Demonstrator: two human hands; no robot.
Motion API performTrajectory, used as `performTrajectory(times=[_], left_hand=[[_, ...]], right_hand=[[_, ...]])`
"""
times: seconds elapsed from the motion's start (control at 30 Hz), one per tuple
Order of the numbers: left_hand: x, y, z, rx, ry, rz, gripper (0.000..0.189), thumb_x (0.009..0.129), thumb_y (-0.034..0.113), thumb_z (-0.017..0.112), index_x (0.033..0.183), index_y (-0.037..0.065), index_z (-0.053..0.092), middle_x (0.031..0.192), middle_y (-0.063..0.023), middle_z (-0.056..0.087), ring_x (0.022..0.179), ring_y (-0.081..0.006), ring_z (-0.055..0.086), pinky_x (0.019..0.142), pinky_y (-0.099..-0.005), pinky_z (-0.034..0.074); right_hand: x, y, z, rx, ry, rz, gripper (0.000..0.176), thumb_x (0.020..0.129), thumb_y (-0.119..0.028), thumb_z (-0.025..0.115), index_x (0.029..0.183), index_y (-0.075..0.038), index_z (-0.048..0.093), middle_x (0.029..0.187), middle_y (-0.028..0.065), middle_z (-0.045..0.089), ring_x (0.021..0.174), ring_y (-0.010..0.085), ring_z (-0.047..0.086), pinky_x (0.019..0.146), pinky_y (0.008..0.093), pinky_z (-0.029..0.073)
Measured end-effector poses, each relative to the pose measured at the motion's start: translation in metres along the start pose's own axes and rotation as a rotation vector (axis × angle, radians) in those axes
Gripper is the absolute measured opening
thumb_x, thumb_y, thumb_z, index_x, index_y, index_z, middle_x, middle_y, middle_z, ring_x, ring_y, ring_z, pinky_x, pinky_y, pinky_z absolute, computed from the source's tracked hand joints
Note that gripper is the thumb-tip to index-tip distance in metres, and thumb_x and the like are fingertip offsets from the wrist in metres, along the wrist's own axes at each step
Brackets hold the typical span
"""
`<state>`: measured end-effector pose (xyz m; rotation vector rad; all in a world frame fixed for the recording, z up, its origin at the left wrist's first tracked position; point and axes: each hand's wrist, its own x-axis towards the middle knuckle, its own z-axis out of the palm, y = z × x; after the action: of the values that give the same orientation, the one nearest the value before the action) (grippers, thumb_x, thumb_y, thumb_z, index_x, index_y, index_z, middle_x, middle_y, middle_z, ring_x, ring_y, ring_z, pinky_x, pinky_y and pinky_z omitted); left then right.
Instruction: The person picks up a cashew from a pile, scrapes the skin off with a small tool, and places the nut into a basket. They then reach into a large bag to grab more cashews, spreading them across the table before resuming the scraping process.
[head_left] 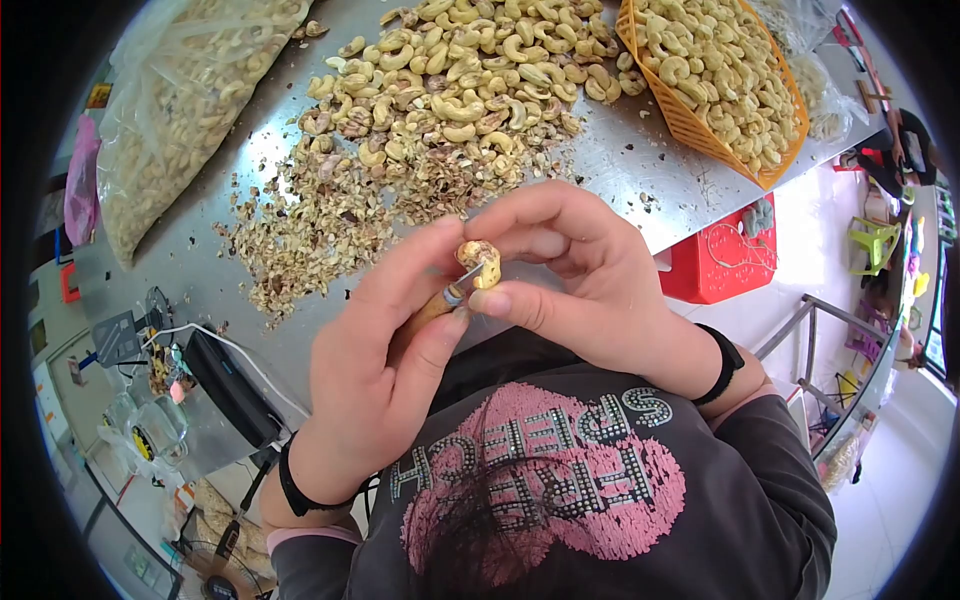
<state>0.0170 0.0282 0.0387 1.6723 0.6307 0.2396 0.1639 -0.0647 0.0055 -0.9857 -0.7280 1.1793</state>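
Observation:
My left hand is closed around the wooden handle of a small knife, its short metal blade against a cashew nut. The nut is pinched between the thumb and fingers of my right hand. Brownish skin shows on the nut's upper end, and the rest is pale yellow. Both hands are close together, and the left fingertips come near the nut too. Just beyond them lies a heap of peeled skin flakes, with a pile of cashews behind it on the metal table.
An orange basket full of pale cashews stands at the right. A clear plastic bag of cashews lies at the left. Nearer on the left are a black case and a white cable. A red container sits beyond the table's right edge.

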Motion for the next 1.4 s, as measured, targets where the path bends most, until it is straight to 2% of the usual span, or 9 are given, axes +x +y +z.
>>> performTrajectory(times=[0.1,0.17,0.3,0.37,0.47,0.7,0.8,0.87,1.4], left_hand=[[0.001,-0.004,0.001,0.052,-0.016,0.079,0.042,0.078,-0.001,0.05,0.119,0.002,0.038,0.112,-0.0153,0.049,0.089,-0.0181,0.055,0.076,-0.0252,0.042],[0.001,-0.006,0.002,0.096,0.007,0.102,0.04,0.082,0.006,0.046,0.119,0.001,0.032,0.082,-0.0057,0.055,0.058,-0.0043,0.042,0.052,-0.0159,0.035],[-0.003,-0.017,-0.002,0.235,-0.007,0.158,0.03,0.084,0.006,0.044,0.112,0.0,0.036,0.083,-0.0057,0.053,0.058,-0.0048,0.043,0.051,-0.0161,0.035],[-0.006,-0.019,0.003,0.055,0.157,0.135,0.022,0.08,0.005,0.051,0.101,-0.002,0.046,0.089,-0.0097,0.052,0.077,-0.0149,0.055,0.068,-0.0235,0.042],[0.001,-0.014,-0.001,0.133,0.106,0.249,0.02,0.08,0.004,0.051,0.099,-0.001,0.046,0.089,-0.0102,0.053,0.074,-0.0136,0.054,0.066,-0.0232,0.043],[0.003,-0.007,0.003,0.226,0.149,0.177,0.013,0.082,0.003,0.048,0.095,0.001,0.048,0.087,-0.0093,0.053,0.073,-0.0136,0.055,0.063,-0.0233,0.043],[0.003,-0.009,0.007,0.034,0.263,0.172,0.01,0.081,0.004,0.049,0.091,0.003,0.05,0.084,-0.0089,0.054,0.073,-0.0161,0.055,0.063,-0.0243,0.043],[0.006,-0.006,-0.001,0.267,0.123,0.209,0.01,0.078,0.002,0.051,0.088,0.004,0.05,0.083,-0.0088,0.055,0.073,-0.019,0.056,0.064,-0.0257,0.043],[0.008,-0.009,-0.002,0.336,0.119,0.276,0.034,0.072,0.001,0.057,0.106,0.005,0.053,0.085,-0.0073,0.059,0.072,-0.0195,0.057,0.061,-0.0263,0.043]], right_hand=[[0.0,-0.002,0.004,-0.019,0.023,-0.007,0.031,0.075,-0.002,0.059,0.103,0.001,0.046,0.097,0.0062,0.054,0.093,0.0134,0.054,0.08,0.0241,0.042],[0.0,-0.002,0.003,-0.059,0.011,-0.013,0.031,0.075,-0.002,0.058,0.103,0.002,0.046,0.097,0.006,0.054,0.093,0.0134,0.054,0.08,0.0241,0.042],[0.0,0.001,0.0,-0.088,-0.046,-0.005,0.033,0.077,-0.003,0.056,0.106,0.002,0.043,0.101,0.013,0.055,0.096,0.0174,0.053,0.083,0.0274,0.042],[0.0,0.0,0.0,-0.074,-0.039,0.007,0.031,0.078,-0.002,0.055,0.106,0.002,0.042,0.101,0.014,0.055,0.095,0.0178,0.054,0.083,0.028,0.042],[0.001,0.001,0.0,-0.042,-0.046,0.019,0.029,0.079,-0.002,0.052,0.105,0.002,0.041,0.101,0.0152,0.055,0.094,0.0183,0.054,0.083,0.029,0.042],[0.001,0.003,0.001,0.002,-0.041,0.042,0.029,0.08,-0.001,0.049,0.106,0.0,0.036,0.102,0.0165,0.054,0.096,0.0184,0.053,0.085,0.0306,0.04],[0.001,0.004,0.001,-0.001,-0.033,0.047,0.03,0.08,-0.001,0.049,0.107,-0.001,0.035,0.103,0.0169,0.054,0.097,0.0181,0.052,0.085,0.0302,0.04],[0.001,0.006,0.003,0.007,-0.01,0.026,0.029,0.08,-0.001,0.051,0.105,-0.001,0.036,0.098,0.0125,0.054,0.094,0.016,0.053,0.082,0.0269,0.041],[0.001,0.004,0.0,-0.064,-0.013,-0.005,0.027,0.077,-0.005,0.057,0.101,0.002,0.046,0.093,0.0067,0.055,0.089,0.013,0.054,0.081,0.0255,0.043]])
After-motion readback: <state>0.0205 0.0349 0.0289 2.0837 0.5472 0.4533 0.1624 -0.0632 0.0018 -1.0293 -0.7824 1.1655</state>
